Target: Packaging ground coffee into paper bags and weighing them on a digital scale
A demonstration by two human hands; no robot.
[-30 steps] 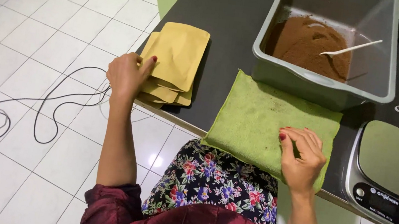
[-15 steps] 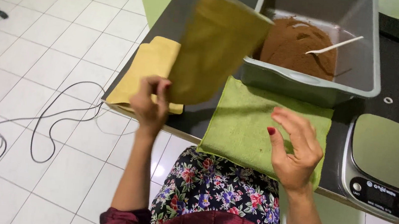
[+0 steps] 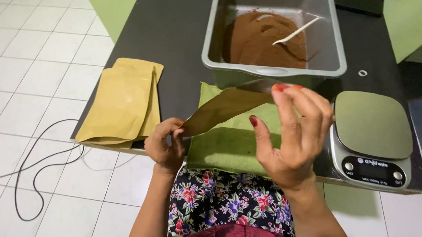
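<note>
- Here, a flat mustard-yellow paper pouch (image 3: pixel 222 109) is held in the air above a green rectangular cloth pad (image 3: pixel 229 142), between both hands.
- The pouch's lower end is pinched by the left hand (image 3: pixel 166 142), fingers closed on it.
- Its upper end is met by the right hand (image 3: pixel 288 135), whose fingers are spread and curved, with the fingertips (image 3: pixel 280 88) at the pouch's edge.
- A stack of matching mustard-yellow pouches (image 3: pixel 123 100) is laid on the dark worktop (image 3: pixel 173 29), left of the pad.
- A grey rectangular plastic tub (image 3: pixel 273 62) of brown powder (image 3: pixel 267 40) is set behind the pad, with a white spoon (image 3: pixel 295 31) resting in it.
- A silver digital kitchen scale (image 3: pixel 373 137) is placed just right of the pad.
</note>
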